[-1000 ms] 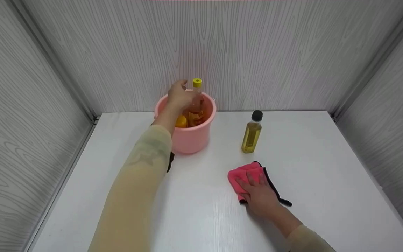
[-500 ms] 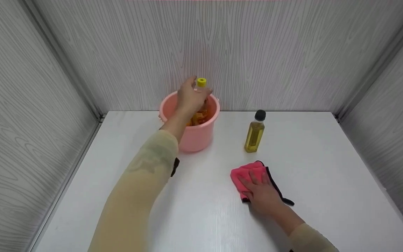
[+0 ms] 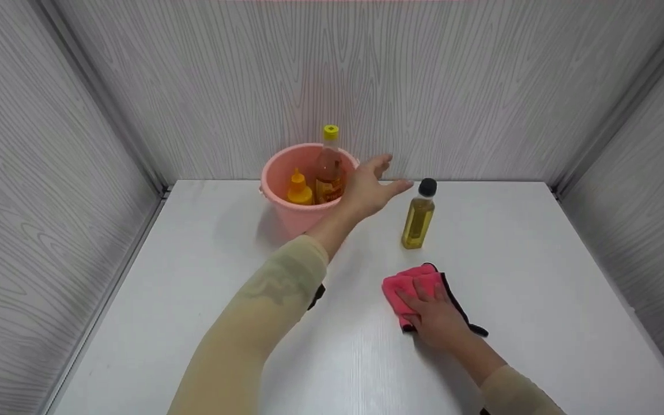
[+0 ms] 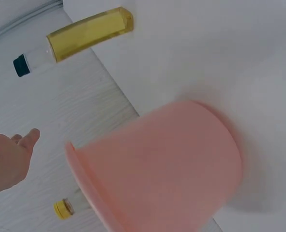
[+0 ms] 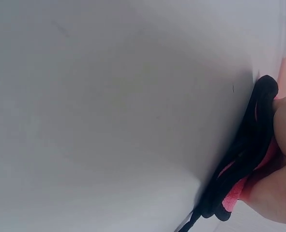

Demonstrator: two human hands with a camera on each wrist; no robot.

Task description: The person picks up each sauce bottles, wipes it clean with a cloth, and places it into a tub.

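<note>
My left hand (image 3: 373, 187) hovers open in the air between the pink bucket (image 3: 286, 212) and the oil bottle (image 3: 418, 215), fingers spread, holding nothing. The bucket holds a tall bottle with a yellow cap (image 3: 329, 164) and a small yellow squeeze bottle (image 3: 299, 189). The oil bottle has yellow liquid and a black cap and stands just right of my fingertips. My right hand (image 3: 434, 314) lies flat on a pink cloth with a black edge (image 3: 410, 283) on the white table (image 3: 205, 276). The left wrist view shows the bucket (image 4: 167, 164), the oil bottle (image 4: 80, 36) and my left hand (image 4: 7, 159).
Grey wood-grain walls (image 3: 332, 80) close in the table at the back and both sides. The bucket stands against the back wall. The right wrist view shows the cloth's black edge (image 5: 244, 154) on the table.
My left hand left the tall bottle in the bucket and moved right toward the oil bottle, now spread open. My right hand stayed on the cloth.
</note>
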